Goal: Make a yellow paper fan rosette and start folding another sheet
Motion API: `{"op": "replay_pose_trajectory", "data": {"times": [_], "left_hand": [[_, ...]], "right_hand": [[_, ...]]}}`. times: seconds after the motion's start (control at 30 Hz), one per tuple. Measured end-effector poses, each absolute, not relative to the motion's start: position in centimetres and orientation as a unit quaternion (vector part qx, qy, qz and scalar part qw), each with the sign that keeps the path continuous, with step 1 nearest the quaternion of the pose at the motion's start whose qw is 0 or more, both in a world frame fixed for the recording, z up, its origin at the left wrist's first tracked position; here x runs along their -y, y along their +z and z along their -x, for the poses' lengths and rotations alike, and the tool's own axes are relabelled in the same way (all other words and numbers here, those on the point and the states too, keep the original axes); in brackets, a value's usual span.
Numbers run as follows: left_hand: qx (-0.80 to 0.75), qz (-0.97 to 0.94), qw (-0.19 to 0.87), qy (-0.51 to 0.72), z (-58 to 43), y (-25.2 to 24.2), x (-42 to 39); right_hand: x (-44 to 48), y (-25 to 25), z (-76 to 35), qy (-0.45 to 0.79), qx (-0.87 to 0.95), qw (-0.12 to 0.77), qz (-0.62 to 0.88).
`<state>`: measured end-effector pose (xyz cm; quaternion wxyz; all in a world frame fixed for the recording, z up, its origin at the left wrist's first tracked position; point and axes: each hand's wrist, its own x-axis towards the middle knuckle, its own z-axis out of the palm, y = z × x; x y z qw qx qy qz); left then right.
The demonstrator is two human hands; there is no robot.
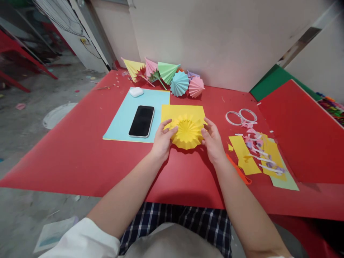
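Yellow pleated paper rosette point(187, 132), opened into a disc, held well in from the near edge of the red worktop point(80, 154), its far side over a flat yellow sheet point(185, 108). Left hand point(161, 140): fingers pinch the left rim, thumb lapping over the folds. Right hand point(214, 140): fingers bent about the right rim, thumb against it; undersides of both grips hidden. Main risk, I judge: uneven pressure. A hard squeeze from one thumb could crush pleats; a pull apart could tear the paper or strain any seam; a slack grip might let the disc spring closed. Whether the centre is fastened, cannot tell. Same colour below, so the rosette's far rim is easily misjudged and could catch the sheet. Toward the worktop's right side, paper scraps point(251, 141) lie loose around yellow offcuts point(243, 156); a sweep of the right forearm could scatter them. Smartphone point(142, 121) near the left fingers, at risk of a knock.
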<state>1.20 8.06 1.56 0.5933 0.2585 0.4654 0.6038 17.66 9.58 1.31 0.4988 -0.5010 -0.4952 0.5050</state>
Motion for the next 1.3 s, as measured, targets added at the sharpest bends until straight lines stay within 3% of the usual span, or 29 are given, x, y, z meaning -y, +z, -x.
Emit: {"op": "replay_pose_trajectory", "data": {"times": [0.17,0.43,0.67,0.8,1.0,1.3], "left_hand": [[-0.431,-0.25,0.596,0.629,-1.5,1.7,-7.9],[-0.429,-0.294,0.634,0.573,-2.1,2.2,-7.4],[-0.422,-0.304,0.592,0.615,-1.5,2.7,-7.7],[-0.423,-0.35,0.583,0.599,-1.6,2.4,-7.7],[-0.464,-0.375,0.562,0.573,-2.0,1.5,-7.5],[-0.44,-0.414,0.562,0.564,-2.6,1.8,-6.9]], "right_hand": [[-9.2,1.1,-16.8,0.55,0.467,0.516,0.461],[-9.9,0.6,-17.5,0.55,0.41,0.567,0.457],[-10.0,0.5,-17.9,0.574,0.421,0.528,0.463],[-9.8,0.8,-17.8,0.546,0.455,0.518,0.475],[-9.1,1.4,-16.7,0.445,0.48,0.576,0.49],[-9.2,0.8,-16.8,0.436,0.434,0.605,0.505]]}}
